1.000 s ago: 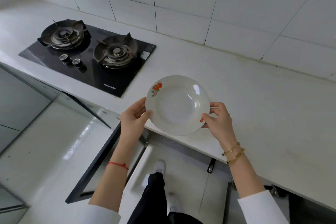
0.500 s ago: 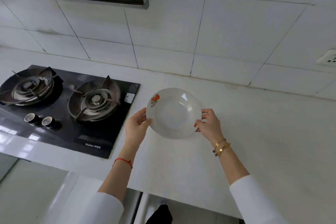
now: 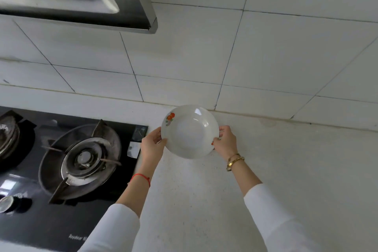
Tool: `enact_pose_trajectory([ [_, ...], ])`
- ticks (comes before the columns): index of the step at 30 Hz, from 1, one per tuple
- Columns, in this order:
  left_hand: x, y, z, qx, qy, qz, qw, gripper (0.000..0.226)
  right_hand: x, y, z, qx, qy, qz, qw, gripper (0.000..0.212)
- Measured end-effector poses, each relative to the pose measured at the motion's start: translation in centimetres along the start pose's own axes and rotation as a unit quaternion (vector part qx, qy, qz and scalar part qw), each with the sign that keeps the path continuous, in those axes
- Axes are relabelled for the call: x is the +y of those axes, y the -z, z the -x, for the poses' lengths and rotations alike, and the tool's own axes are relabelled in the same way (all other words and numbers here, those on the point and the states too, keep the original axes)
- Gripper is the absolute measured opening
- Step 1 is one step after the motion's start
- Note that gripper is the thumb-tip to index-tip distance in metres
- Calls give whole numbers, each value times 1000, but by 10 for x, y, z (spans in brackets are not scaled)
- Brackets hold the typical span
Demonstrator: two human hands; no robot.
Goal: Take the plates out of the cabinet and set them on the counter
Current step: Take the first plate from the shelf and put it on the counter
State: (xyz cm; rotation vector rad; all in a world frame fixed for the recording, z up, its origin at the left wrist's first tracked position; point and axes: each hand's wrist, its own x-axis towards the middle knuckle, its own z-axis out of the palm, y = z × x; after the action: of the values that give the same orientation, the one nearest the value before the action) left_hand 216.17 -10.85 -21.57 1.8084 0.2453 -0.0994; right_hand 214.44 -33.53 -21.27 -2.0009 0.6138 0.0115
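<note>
I hold a white plate by its rim, left hand and right hand clamped on opposite sides, near the counter's back edge, beside the stove.

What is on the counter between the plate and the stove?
Only the left hand gripping the plate; otherwise bare counter beside the stove, head view.

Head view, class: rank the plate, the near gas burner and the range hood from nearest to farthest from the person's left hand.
1. Plate: gripped by the left hand at its left rim.
2. Near gas burner: to the hand's left, on the hob.
3. Range hood: high up on the left.
</note>
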Motion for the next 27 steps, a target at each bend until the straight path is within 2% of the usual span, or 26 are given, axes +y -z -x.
enact_pose_trajectory([
  [9,-28,-16,-49,6,33,-64,997,41,17,-28,-51,-21,-27,30,999,31],
  [19,-27,-21,-57,18,32,-98,994,39,19,-32,-62,-26,-26,41,998,33],
  [23,-21,-16,-50,15,56,-111,992,54,15,-26,-54,-26,-31,64,997,42],
  [27,-12,-2,-38,1,-5,-199,980,55,12,-7,-38,-27,-5,126,992,52],
])
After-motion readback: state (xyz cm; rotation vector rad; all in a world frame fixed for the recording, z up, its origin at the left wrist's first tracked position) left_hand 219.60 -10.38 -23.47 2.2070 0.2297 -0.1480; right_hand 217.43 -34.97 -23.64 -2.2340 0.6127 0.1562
